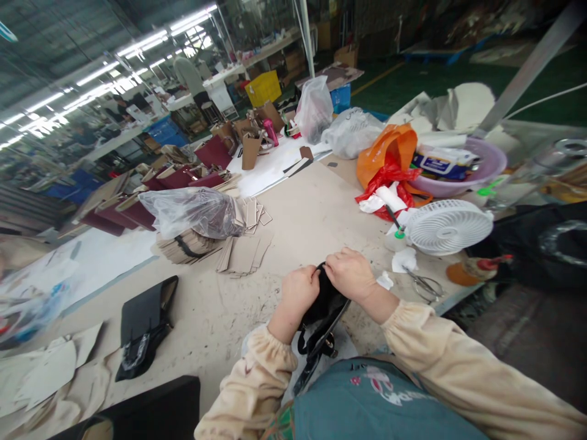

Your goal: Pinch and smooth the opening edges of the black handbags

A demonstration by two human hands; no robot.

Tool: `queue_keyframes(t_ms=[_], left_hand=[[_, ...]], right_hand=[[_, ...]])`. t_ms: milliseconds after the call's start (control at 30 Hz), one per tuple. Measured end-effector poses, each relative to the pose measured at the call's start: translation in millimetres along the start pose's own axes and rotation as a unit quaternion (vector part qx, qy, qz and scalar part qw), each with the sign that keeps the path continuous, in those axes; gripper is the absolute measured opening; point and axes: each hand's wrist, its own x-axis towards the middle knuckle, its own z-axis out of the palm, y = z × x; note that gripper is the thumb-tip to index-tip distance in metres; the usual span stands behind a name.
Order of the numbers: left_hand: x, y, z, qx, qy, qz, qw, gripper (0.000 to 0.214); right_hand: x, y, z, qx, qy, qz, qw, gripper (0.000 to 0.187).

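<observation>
Both my hands grip the top edge of a black bag (pixel 323 302) just in front of my body. My left hand (pixel 300 293) is closed on the rim at one side, and my right hand (pixel 351 273) pinches the same rim close beside it. The bag's dark opening hangs below my fingers, with a strap and a small gold-coloured metal fitting showing lower down. Its bottom is partly hidden by my apron. Left of it on the table lies another black bag (pixel 143 324), and a larger black piece (pixel 151 409) sits at the near edge.
Stacked tan cardboard pieces (pixel 245 253) and a clear plastic bag (pixel 192 211) lie beyond my left hand. To the right are a white fan (pixel 449 226), scissors (pixel 426 286), a jar of orange-brown stuff (pixel 463 272) and a purple basin (pixel 493 160). Maroon bags (pixel 137 211) stand farther left.
</observation>
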Motion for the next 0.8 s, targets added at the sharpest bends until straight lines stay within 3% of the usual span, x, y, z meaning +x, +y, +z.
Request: queue_keyframes(t_ms=[233, 533, 700, 800], left_hand=[[5.9, 12.7, 1.5, 0.028, -0.004, 0.01, 1.0, 0.027], [11.0, 11.4, 3.4, 0.065, -0.024, 0.001, 0.998, 0.029], [13.5, 12.5, 4.7, 0.073, -0.023, -0.014, 0.997, 0.031], [14.3, 15.0, 3.2, 0.074, -0.02, -0.024, 0.997, 0.033]], right_hand=[[-2.4, 3.8, 2.0, 0.015, 0.001, 0.008, 1.0, 0.025], [-8.6, 7.1, -1.3, 0.083, 0.001, 0.043, 0.996, 0.017], [-28.3, 12.1, -11.9, 0.13, 0.005, 0.11, 0.985, 0.042], [-49.6, 8.6, -13.5, 0.144, -0.006, 0.147, 0.979, 0.068]])
